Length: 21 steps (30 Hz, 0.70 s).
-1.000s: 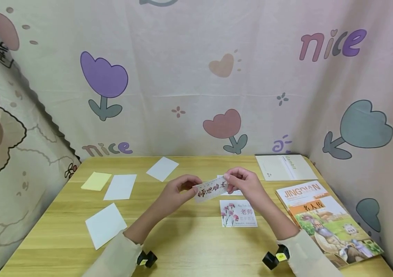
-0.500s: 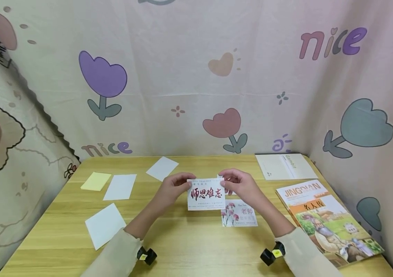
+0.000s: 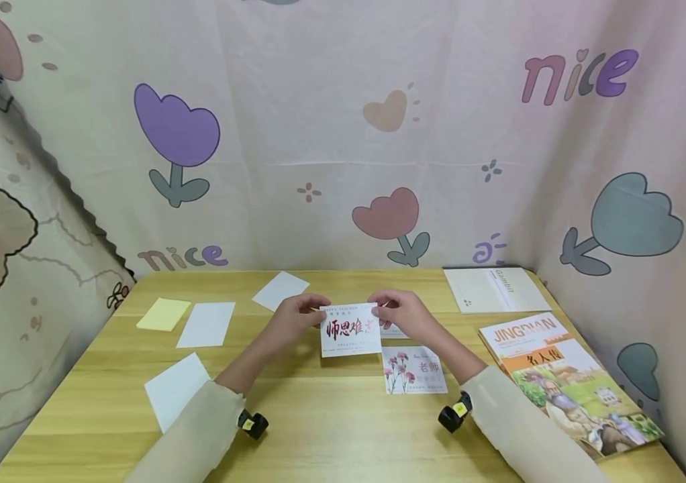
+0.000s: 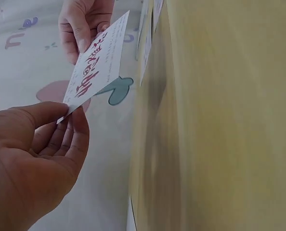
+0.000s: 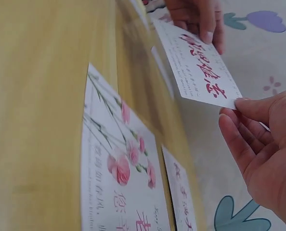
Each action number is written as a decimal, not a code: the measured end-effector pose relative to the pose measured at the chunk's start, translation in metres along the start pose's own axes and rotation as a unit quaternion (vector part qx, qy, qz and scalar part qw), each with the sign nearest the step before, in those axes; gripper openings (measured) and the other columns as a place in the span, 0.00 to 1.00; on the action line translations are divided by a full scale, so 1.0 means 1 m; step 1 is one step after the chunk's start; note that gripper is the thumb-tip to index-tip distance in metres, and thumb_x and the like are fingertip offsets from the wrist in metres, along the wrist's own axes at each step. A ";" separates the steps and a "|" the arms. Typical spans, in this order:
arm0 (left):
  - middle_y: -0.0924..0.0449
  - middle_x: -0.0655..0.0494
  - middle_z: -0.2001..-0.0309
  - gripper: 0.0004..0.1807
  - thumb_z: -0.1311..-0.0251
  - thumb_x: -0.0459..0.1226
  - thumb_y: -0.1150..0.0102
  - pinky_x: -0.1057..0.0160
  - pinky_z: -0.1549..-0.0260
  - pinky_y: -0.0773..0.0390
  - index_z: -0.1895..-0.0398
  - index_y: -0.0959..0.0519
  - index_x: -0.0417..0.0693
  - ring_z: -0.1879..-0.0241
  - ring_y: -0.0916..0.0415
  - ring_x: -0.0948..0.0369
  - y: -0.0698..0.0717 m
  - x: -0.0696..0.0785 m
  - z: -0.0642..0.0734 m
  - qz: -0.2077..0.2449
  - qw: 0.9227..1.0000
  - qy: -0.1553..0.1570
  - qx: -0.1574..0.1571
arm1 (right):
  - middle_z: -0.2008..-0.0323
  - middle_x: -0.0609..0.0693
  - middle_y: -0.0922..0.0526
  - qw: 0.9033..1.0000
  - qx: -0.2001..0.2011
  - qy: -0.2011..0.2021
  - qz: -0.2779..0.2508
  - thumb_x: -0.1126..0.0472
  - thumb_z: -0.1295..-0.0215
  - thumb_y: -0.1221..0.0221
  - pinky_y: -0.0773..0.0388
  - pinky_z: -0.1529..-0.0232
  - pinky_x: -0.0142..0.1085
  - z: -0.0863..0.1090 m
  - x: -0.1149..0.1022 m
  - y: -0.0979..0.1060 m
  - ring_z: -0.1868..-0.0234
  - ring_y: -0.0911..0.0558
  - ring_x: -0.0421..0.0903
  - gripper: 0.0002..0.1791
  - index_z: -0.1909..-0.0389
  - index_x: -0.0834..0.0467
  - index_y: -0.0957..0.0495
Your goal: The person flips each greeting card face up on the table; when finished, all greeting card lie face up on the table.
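Note:
A white greeting card (image 3: 351,332) with red brush lettering is held up over the middle of the table, its printed face toward the head camera. My left hand (image 3: 295,319) pinches its upper left corner between thumb and fingers. At the opposite top corner, my right hand (image 3: 405,315) pinches it the same way. Just below and to the right, a card with pink flowers (image 3: 415,370) lies flat on the table. Behind it lies another card (image 5: 180,192) with red writing, mostly hidden by the right hand in the head view.
On the left lie several white sheets (image 3: 207,325) and a yellow sticky-note pad (image 3: 164,314). A colourful book (image 3: 578,389) and a pale book (image 3: 494,291) lie on the right. A patterned curtain (image 3: 282,134) hangs behind the wooden table (image 3: 319,422).
The held card has turned from a tilted, foreshortened angle to face the head camera. Both hands then shifted slightly left and up with it, still pinching its corners.

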<state>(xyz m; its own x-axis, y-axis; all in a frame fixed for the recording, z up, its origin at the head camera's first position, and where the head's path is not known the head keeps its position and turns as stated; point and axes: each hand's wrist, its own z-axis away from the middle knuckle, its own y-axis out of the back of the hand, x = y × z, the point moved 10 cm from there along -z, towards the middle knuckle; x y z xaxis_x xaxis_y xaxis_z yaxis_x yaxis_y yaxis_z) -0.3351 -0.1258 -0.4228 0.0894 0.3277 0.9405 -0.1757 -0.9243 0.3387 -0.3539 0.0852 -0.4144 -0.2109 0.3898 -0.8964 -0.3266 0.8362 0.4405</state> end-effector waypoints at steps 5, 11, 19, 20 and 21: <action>0.16 0.48 0.55 0.12 0.34 0.30 0.40 0.52 0.54 0.16 0.49 0.18 0.42 0.60 0.20 0.57 0.005 -0.003 -0.017 -0.025 1.000 0.005 0.001 | 0.61 0.53 0.17 1.000 0.001 0.001 0.011 0.64 0.30 0.38 0.15 0.61 0.43 -0.017 0.006 -0.002 0.66 0.17 0.50 0.11 0.49 0.57 0.18; 0.18 0.43 0.53 0.12 0.34 0.27 0.41 0.52 0.54 0.16 0.49 0.19 0.37 0.57 0.20 0.55 0.008 -0.010 -0.035 -0.031 0.999 0.011 -0.004 | 0.61 0.53 0.19 0.999 0.001 0.001 0.042 0.65 0.31 0.38 0.18 0.63 0.42 -0.035 0.013 -0.005 0.64 0.17 0.52 0.10 0.51 0.57 0.17; 0.18 0.46 0.54 0.11 0.33 0.28 0.43 0.61 0.59 0.18 0.49 0.18 0.39 0.58 0.21 0.57 0.005 -0.025 -0.054 -0.110 0.993 0.025 -0.018 | 0.61 0.48 0.19 0.992 0.006 -0.009 0.125 0.63 0.32 0.37 0.24 0.60 0.35 -0.054 0.026 -0.008 0.61 0.23 0.45 0.08 0.54 0.54 0.16; 0.18 0.47 0.54 0.11 0.33 0.29 0.43 0.62 0.60 0.19 0.50 0.18 0.39 0.59 0.22 0.57 0.005 -0.028 -0.056 -0.122 0.992 0.025 -0.019 | 0.61 0.48 0.19 0.991 0.001 -0.013 0.130 0.63 0.31 0.37 0.23 0.60 0.35 -0.055 0.027 -0.010 0.61 0.23 0.45 0.07 0.54 0.53 0.16; 0.18 0.47 0.55 0.11 0.33 0.29 0.42 0.63 0.61 0.19 0.50 0.18 0.40 0.59 0.23 0.57 0.005 -0.030 -0.057 -0.129 0.991 0.028 -0.020 | 0.61 0.48 0.19 0.991 -0.004 -0.016 0.134 0.63 0.31 0.37 0.23 0.60 0.36 -0.056 0.029 -0.011 0.61 0.23 0.45 0.07 0.55 0.53 0.16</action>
<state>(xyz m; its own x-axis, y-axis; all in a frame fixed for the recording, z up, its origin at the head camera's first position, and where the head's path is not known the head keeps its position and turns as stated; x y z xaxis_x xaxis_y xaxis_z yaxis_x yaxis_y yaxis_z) -0.3949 -0.1288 -0.4480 0.0817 0.5638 0.8219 -0.1928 -0.8001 0.5680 -0.4085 0.0656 -0.4425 -0.2622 0.6088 -0.7487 -0.2695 0.6988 0.6626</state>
